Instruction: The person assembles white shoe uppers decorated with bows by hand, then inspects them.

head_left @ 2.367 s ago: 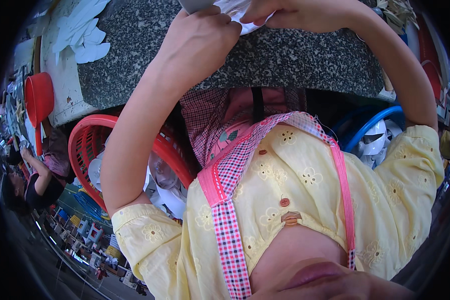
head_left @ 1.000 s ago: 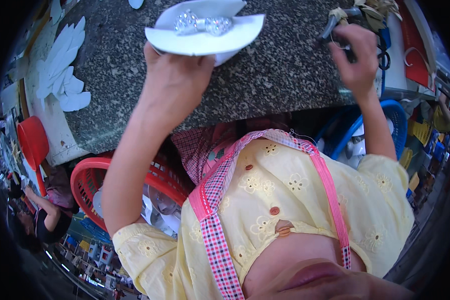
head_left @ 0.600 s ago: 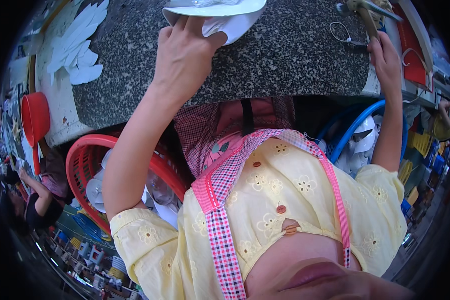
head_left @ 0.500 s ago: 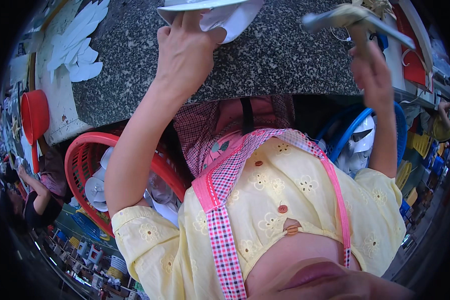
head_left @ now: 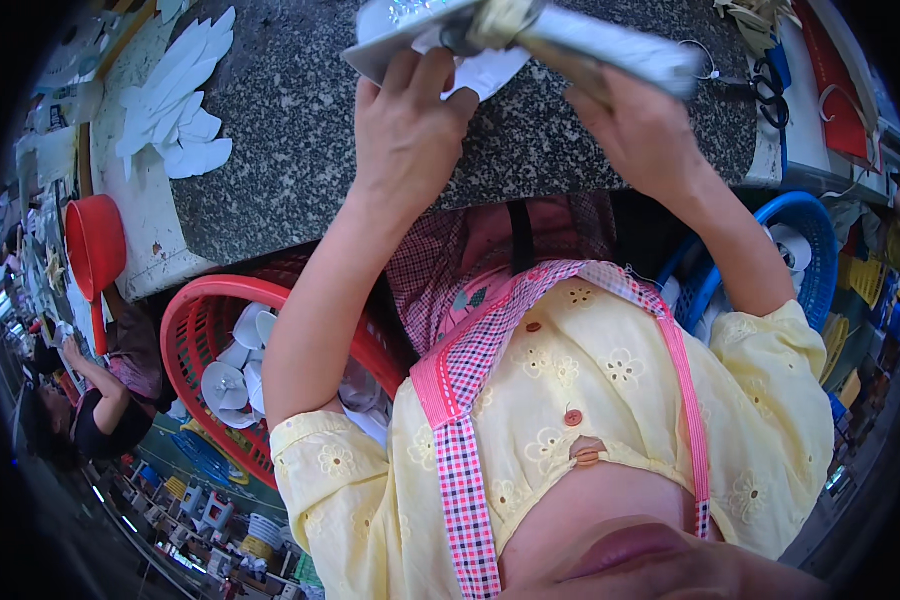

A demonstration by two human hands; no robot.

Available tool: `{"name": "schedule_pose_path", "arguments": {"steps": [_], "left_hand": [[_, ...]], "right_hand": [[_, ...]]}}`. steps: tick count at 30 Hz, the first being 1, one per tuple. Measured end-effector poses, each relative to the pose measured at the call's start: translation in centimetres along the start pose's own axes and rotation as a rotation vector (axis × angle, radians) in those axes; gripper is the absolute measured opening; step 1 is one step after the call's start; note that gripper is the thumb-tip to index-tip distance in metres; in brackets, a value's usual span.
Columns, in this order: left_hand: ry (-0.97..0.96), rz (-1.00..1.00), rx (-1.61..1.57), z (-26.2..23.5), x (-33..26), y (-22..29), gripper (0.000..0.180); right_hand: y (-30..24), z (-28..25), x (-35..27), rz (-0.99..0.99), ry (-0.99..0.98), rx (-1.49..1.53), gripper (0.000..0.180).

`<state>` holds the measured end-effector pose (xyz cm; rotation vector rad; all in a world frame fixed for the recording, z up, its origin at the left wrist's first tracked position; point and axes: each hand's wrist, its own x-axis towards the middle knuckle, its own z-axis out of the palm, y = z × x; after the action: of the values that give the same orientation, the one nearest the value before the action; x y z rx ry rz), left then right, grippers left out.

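Observation:
My left hand [head_left: 410, 130] is closed on a white, curved piece [head_left: 375, 55] with a glittery patch, at the top edge of the view. It looks like part of a shoe, though its far side is cut off. In my right hand [head_left: 638, 130] is a hammer [head_left: 620, 48], gripped by its short handle. The long grey-white head is blurred, and one end overlaps the white piece; whether they touch I cannot tell. Both hands are over the speckled dark stone slab [head_left: 300, 170] on the bench.
White cut pieces [head_left: 180, 100] lie at the slab's left. A red dipper [head_left: 97, 245] sits beside them. Below are a red basket [head_left: 173, 335] and a blue basket [head_left: 822, 245] with white parts. Black-handled scissors [head_left: 767, 95] lie right. Another person [head_left: 115, 410] works far left.
My right hand has swung the hammer left and inward from the slab's right side to the white piece. The left hand still holds that piece; the whole view has shifted slightly.

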<state>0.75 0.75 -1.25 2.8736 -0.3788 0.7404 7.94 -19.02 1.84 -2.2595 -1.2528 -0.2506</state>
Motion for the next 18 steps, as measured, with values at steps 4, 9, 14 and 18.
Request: {"name": "schedule_pose_path", "arguments": {"steps": [4,9,14,18], "left_hand": [[0.032,0.134,0.050,0.2,0.3,0.7,0.012],[0.045,0.136,0.066,-0.3,1.5,1.1,0.006],[-0.034,0.128,0.036,-0.3,1.5,1.3,0.005],[-0.040,0.133,0.041,0.0,1.2,0.9,0.008]], "right_hand": [[0.7,0.1,1.3,0.176,-0.387,-0.135,0.024],[0.4,0.5,-0.1,0.137,-0.144,-0.050,0.024],[1.1,0.7,0.1,0.193,-0.321,-0.118,0.024],[2.8,-0.2,-1.6,0.020,-0.178,-0.116,0.023]]}}
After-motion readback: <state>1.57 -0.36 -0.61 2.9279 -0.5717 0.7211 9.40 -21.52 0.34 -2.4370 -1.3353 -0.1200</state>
